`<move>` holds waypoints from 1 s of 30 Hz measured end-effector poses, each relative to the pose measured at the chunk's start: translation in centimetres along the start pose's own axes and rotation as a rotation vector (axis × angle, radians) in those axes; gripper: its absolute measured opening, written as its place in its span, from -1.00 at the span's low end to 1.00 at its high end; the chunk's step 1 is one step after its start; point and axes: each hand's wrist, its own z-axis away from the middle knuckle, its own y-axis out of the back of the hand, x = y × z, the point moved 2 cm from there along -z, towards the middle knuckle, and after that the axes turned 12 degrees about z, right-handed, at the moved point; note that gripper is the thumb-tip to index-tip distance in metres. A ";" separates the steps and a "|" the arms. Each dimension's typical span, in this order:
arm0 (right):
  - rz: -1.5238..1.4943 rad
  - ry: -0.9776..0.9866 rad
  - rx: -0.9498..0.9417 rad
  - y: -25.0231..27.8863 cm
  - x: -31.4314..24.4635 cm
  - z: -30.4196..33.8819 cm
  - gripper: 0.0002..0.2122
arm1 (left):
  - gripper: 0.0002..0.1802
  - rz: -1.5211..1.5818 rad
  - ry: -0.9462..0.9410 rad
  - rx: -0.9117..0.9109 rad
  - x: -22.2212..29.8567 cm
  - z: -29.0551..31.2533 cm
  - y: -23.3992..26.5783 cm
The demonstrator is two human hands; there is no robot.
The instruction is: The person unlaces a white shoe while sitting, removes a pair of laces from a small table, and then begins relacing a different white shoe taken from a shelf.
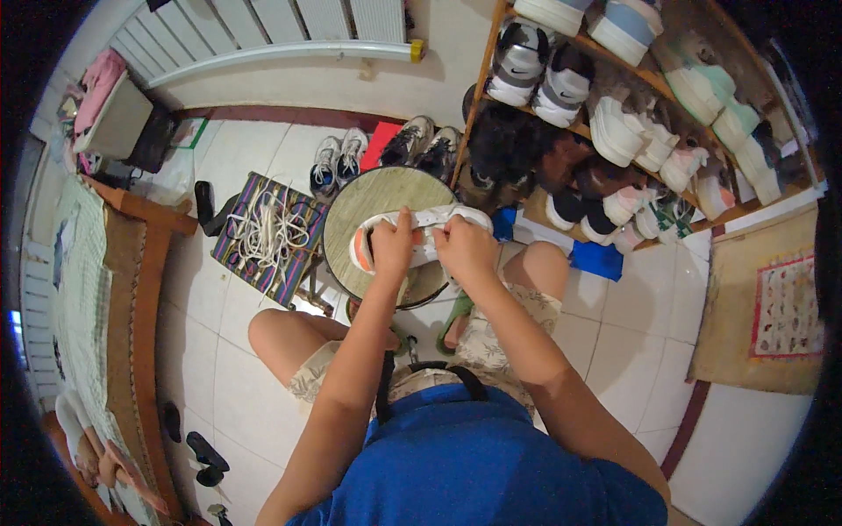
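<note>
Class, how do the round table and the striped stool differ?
The round table is circular and greenish; the striped stool is four-sided and multicoloured. Over the round table, the left hand and right hand hold a shoe; on the striped stool, white laces lie heaped. Both stand on pale tiles.

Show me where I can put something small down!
The round table has room between the white shoe and its far rim. The tiled floor is bare between the right knee and tan panel, and between the left knee and wooden bed frame. It's crowded on the striped stool, under white laces, and the packed shoe rack.
</note>
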 end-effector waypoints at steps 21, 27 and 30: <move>-0.290 0.117 -0.023 0.6 0.5 2.6 -0.78 | -0.36 -0.036 -0.026 0.018 -0.3 -0.1 -0.3; 0.073 -0.050 -0.068 0.0 -0.7 0.3 -0.78 | -0.37 -0.031 -0.008 0.010 -0.1 0.0 -0.2; 0.019 -0.012 0.018 -1.2 0.4 -0.3 -0.82 | -0.36 -0.075 -0.050 0.009 -0.1 -0.3 -0.6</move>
